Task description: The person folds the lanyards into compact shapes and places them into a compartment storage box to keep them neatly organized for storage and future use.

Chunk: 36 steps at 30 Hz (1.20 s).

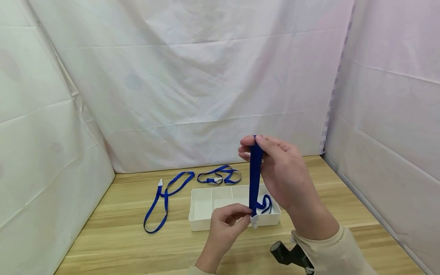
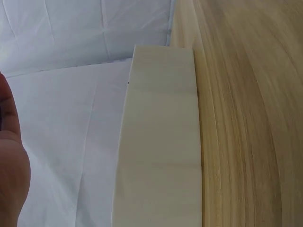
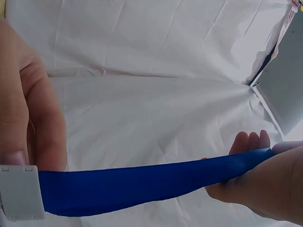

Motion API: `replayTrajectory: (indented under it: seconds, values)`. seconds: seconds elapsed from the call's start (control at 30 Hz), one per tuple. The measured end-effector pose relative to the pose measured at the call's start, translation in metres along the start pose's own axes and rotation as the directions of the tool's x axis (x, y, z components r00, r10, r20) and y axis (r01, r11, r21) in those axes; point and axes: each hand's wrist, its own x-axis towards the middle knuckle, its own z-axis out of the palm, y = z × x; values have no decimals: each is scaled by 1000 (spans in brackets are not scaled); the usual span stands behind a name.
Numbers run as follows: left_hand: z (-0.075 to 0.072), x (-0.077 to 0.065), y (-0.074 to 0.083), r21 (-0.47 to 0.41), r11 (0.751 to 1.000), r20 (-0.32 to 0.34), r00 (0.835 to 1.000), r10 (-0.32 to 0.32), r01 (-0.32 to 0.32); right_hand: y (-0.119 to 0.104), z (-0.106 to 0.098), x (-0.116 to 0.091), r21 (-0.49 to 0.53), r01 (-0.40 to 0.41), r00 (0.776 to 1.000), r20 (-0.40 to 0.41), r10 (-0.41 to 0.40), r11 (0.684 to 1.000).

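A blue lanyard (image 1: 254,172), folded lengthwise, is stretched upright above the tray's right part in the head view. My right hand (image 1: 283,173) pinches its top end between thumb and fingers. Lower down, my left hand (image 1: 228,225) pinches the strap just above its white plastic clip (image 1: 254,220). The right wrist view shows the strap (image 3: 128,187) taut between both hands, with the clip (image 3: 21,191) close to the left fingertips. Only the edge of my left hand (image 2: 12,175) appears in the left wrist view, its grip hidden there.
A white divided tray (image 1: 201,225) stands on the wooden table (image 1: 120,233). Another blue lanyard (image 1: 266,204) lies in its right compartment. Two more lie loose: one lanyard (image 1: 166,206) left of the tray, one lanyard (image 1: 227,168) behind it. White cloth (image 1: 192,76) surrounds the table.
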Motion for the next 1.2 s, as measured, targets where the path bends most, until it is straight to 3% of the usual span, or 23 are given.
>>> replayTrajectory:
  seconds: [0.13,0.2,0.47,0.8,0.93,1.03,1.13,1.2]
  values:
    - [0,1,-3,24,987,46,987,155,-157,1,0,0,3,-2,1000,-1,2,1000]
    - [1,0,-3,41,981,50,981,185,-187,1,0,1,2,-5,1000,-1,5,1000]
    - [5,0,-9,117,975,19,982,186,-187,2,0,2,-14,-13,1000,0,13,1000]
    - [5,-1,-6,16,986,21,986,167,-167,1,-2,3,-10,-4,1000,-5,4,1000]
    - [7,-2,-3,19,991,-7,991,131,-131,1,-1,3,-14,-9,1000,-6,9,1000]
    - [8,-4,0,22,999,-48,998,50,-49,1,-2,2,-19,-13,1000,-6,13,1000]
    - [8,-4,3,-3,996,-71,994,-85,85,2,-2,2,-31,-10,1000,5,10,999]
    - [6,-3,2,1,995,-61,993,-99,99,4,-3,2,-64,0,1000,23,1,998]
